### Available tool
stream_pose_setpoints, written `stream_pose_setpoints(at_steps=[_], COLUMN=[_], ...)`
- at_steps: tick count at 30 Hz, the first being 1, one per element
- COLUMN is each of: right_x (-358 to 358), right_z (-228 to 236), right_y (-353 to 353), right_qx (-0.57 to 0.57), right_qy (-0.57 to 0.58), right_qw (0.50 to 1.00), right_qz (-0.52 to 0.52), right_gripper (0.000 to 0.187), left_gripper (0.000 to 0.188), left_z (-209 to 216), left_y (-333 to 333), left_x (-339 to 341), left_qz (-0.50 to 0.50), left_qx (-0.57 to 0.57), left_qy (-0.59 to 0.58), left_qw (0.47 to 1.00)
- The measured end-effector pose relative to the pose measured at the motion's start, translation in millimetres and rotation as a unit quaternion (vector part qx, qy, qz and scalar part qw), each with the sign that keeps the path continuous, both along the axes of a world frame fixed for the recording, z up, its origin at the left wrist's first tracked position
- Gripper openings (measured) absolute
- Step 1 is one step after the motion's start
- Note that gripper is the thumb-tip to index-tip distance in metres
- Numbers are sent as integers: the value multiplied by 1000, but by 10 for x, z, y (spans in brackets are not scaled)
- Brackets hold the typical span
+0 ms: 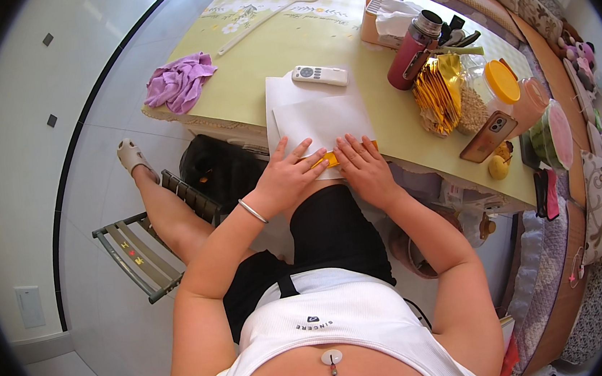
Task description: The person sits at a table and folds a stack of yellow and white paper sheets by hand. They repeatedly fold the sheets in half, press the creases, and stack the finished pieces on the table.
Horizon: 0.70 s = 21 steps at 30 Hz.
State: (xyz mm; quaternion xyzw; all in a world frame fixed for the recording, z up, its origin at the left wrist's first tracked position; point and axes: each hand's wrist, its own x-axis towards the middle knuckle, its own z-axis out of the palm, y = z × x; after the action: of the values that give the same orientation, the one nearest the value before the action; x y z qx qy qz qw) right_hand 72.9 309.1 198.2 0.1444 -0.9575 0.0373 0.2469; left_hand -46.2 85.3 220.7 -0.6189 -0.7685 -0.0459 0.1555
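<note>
Centrally, two bare hands work palm-down at the near edge of a table (254, 76) spread with a pale green patterned cover. The left hand (287, 175), with a silvery bangle (252, 211) at its wrist, has its fingers fanned wide over the lower left part of the white paper (316, 118); the right hand (367, 163) lies opposite, its fingers closer together and pointing up the sheet. Neither hand is closed around anything: both rest extended on the paper and on a narrow yellow strip (328, 159), which shows between them and again beyond the right fingers; whether the thumbs pinch it cannot be told. The paper lies in overlapping layers directly before the person, its near end reaching the table's edge above the lap. A white remote control (320, 76) rests across its far end. To the left are a crumpled purple cloth (181, 83) at the table's corner and, farther back, a pale fly swatter (267, 22). To the right stand a dark red vacuum flask (411, 54), gold foil packets (438, 95) and a clear jar with a yellow lid (502, 81); nearer the edge, a smartphone (488, 136) leans just beside a yellowish fruit (498, 167).
</note>
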Motion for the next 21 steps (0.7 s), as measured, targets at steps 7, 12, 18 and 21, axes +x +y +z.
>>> stream_pose_setpoints(at_steps=[7,12,18,21], right_x=[-98,-121,-186,-241], right_z=[21,-30,-16,37], right_y=[-48,-16,-56,-93], right_qx=[3,11,-6,-34], right_qy=[34,51,59,66], right_qw=[999,999,998,997], right_qz=[15,1,-13,-21], right_gripper=[41,36,31,28], left_gripper=[54,46,26,22], left_z=[0,77,263,176], left_y=[-34,-60,202,343], left_x=[-53,-65,86,62], left_qz=[-2,0,19,24], left_qx=[-19,19,103,127], left_qy=[-69,-98,-69,37], left_qw=[997,995,992,991])
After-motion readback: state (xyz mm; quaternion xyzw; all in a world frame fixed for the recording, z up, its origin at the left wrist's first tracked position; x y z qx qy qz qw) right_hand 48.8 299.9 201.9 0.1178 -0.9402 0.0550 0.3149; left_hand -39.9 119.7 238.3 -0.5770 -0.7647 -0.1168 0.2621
